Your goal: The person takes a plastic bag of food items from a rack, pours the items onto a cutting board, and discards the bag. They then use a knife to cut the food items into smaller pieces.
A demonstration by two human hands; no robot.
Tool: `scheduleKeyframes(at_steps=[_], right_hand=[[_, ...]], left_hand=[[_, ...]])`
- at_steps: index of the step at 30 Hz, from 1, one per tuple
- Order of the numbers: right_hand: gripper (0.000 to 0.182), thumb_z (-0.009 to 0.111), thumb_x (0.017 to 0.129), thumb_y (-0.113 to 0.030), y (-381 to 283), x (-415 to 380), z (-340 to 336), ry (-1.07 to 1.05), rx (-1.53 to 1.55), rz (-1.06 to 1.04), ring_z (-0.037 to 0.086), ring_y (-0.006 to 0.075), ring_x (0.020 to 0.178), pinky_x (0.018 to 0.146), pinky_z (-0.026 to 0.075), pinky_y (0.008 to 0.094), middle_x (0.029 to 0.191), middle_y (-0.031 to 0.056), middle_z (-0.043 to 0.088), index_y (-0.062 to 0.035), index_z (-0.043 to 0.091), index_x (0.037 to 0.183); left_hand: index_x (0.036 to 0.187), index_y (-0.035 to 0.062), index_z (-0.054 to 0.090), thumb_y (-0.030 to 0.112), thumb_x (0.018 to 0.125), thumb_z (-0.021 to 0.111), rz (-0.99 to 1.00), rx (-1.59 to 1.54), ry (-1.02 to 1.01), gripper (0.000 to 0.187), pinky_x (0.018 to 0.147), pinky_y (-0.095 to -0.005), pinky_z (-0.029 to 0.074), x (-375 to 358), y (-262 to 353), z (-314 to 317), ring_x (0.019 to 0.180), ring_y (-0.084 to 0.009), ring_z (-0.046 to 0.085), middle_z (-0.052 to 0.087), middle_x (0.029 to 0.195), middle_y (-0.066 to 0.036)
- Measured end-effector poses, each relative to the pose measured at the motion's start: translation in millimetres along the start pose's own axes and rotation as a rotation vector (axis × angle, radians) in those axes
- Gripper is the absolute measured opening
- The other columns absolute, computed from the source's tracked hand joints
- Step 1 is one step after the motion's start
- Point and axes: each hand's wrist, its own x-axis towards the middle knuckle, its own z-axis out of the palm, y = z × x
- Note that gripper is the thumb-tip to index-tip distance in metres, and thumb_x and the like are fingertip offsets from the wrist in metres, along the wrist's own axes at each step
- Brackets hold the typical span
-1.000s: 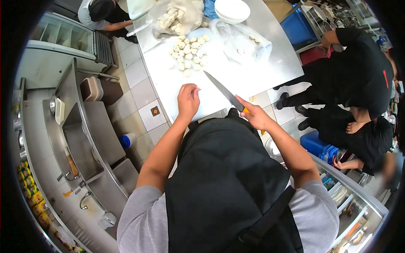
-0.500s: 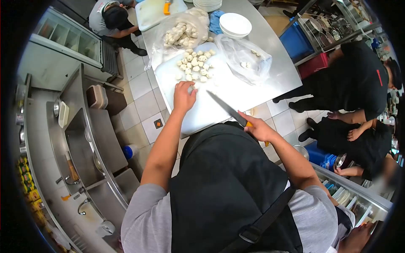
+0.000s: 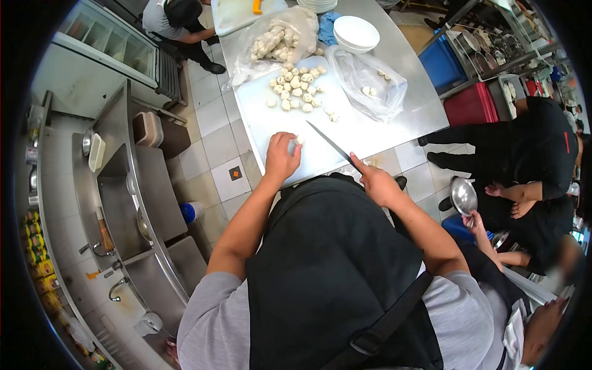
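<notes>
The fingers of my left hand [image 3: 283, 157] are curled round a small pale piece, mostly hidden, which looks like a mushroom, on the white cutting board [image 3: 256, 123]. My right hand [image 3: 376, 182] grips the handle of a kitchen knife. Its long blade [image 3: 333, 144] points up and left across the board, apart from my left hand. Beyond my hands lies a loose pile of whitish button mushrooms [image 3: 296, 86]. A couple of pieces [image 3: 332, 115] sit right of the pile.
A plastic bag of mushrooms [image 3: 277, 40] stands behind the pile; another clear bag [image 3: 376, 102] lies right. White bowls [image 3: 356, 32] and a blue cloth [image 3: 327, 28] are farther back. At right, a co-worker's hand [image 3: 475, 222] holds a metal bowl [image 3: 464, 196]. Steel sinks [image 3: 120, 209] line the left.
A couple of mushroom pieces now lie right of the pile. My left hand and the knife sit slightly lower in view. A co-worker with a metal bowl has come in at right.
</notes>
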Motion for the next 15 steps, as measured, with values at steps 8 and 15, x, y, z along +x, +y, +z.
scheduleKeyframes(at_steps=[8,15], right_hand=[[0.089,0.061,0.104,-0.007,-31,-6,-23,-0.043,-0.215,0.003,0.074,0.0451,0.095,0.087,0.06,0.0545,0.109,0.0237,0.071,-0.0354,0.023,0.179],[0.091,0.06,0.095,-0.001,-77,-16,-62,-0.134,-0.31,-0.036,0.075,0.0451,0.096,0.085,0.061,0.0556,0.108,0.0226,0.072,-0.0309,0.033,0.177]], left_hand=[[0.107,0.0011,0.073,-0.001,0.088,0.074,0.17,0.009,0.053,0.019,0.09,-0.0489,0.055,-3,-10,4,0.103,-0.0411,0.066,0.071,0.109,-0.018],[0.105,0.0009,0.072,-0.005,0.088,0.071,0.162,0.007,0.054,0.018,0.088,-0.0487,0.055,-2,-12,8,0.099,-0.0412,0.066,0.071,0.103,-0.018]])
